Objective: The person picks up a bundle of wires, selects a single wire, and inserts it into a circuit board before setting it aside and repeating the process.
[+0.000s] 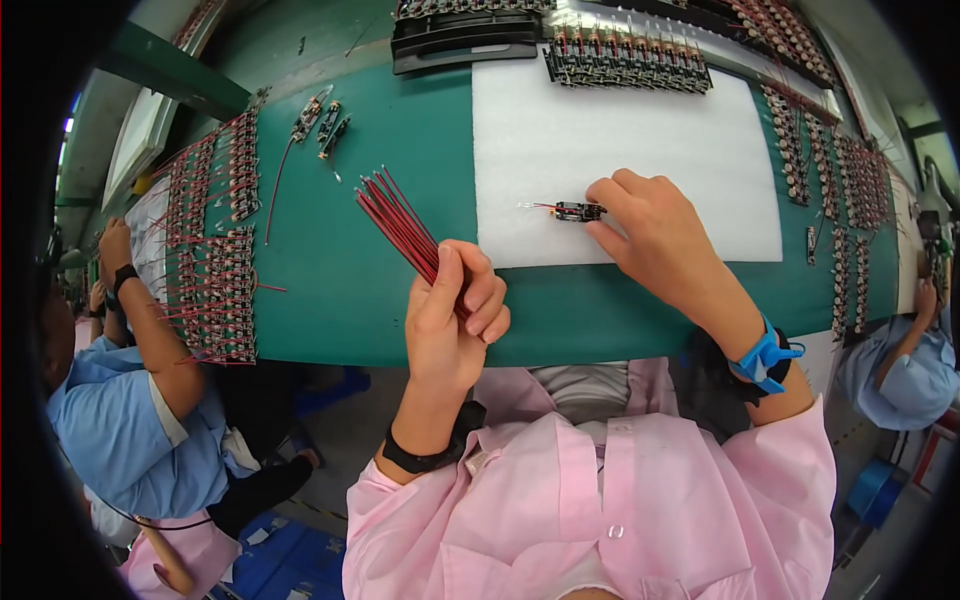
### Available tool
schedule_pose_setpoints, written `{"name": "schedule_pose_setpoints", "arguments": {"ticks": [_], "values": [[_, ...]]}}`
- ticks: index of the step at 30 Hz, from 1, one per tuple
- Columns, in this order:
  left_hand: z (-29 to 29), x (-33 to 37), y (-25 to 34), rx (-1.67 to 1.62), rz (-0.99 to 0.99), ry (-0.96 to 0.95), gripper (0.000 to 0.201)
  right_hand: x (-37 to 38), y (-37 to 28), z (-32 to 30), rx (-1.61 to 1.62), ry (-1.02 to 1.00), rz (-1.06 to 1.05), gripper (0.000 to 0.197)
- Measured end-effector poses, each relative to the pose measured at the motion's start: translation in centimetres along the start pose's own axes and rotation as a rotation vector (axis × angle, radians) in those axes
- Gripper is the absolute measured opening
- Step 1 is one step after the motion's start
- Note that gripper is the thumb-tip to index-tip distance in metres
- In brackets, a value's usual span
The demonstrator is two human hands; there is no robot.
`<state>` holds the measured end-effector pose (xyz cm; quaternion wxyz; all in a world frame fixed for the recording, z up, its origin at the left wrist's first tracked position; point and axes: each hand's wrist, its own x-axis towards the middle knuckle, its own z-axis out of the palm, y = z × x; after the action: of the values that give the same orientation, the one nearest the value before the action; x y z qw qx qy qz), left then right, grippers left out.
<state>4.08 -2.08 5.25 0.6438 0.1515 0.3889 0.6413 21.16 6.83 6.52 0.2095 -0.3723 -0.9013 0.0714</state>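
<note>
My left hand [452, 312] is closed round a bundle of thin red wires [400, 222]. Their free ends fan out up and to the left over the green mat [350, 310]; the lower ends are partly hidden by my fingers. My right hand [660, 230] pinches the right end of a small black circuit board [573, 211] between thumb and forefinger. The board is over a white foam sheet [640, 130], and a short red lead with a pale tip sticks out from its left end.
Rows of circuit boards with red wires [235, 290] line the mat's left side. Three loose boards [328, 122] lie at the upper left. A dense row of boards [630, 62] stands at the foam's far edge, beside a black tray [465, 45]. More boards [840, 170] fill the right. Co-workers sit on both sides.
</note>
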Motion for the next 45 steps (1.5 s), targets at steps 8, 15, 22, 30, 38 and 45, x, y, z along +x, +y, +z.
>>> {"name": "schedule_pose_setpoints", "arguments": {"ticks": [8, 15, 22, 30, 38, 45], "values": [[0.0, 0.2, -1.2, -0.271, -0.141, -0.280, 0.032, -2.7, -2.6, -2.2, 0.510, -0.054, 0.357, 0.008], [4.3, -0.7, -3.6, 0.189, 0.064, -0.275, 0.039, -4.5, -4.4, -0.2, 0.931, -0.049, 0.366, 0.007], [4.0, -0.2, -4.6, 0.280, 0.140, -0.099, 0.035, -4.7, -2.5, -2.1, 1.043, -0.101, 0.501, 0.007], [4.7, -0.3, -4.4, 0.584, -0.025, -0.143, 0.017, -5.0, 0.2, -1.6, 1.596, -0.016, 0.799, 0.008], [4.2, 0.2, -4.3, 0.488, -0.166, -0.195, 0.016, -5.0, -0.4, -0.7, 1.551, 0.020, 0.761, 0.007], [3.8, 0.0, -4.1, 0.384, -0.261, -0.190, 0.015, -5.5, -0.8, 0.0, 1.459, 0.015, 0.692, 0.006]]}}
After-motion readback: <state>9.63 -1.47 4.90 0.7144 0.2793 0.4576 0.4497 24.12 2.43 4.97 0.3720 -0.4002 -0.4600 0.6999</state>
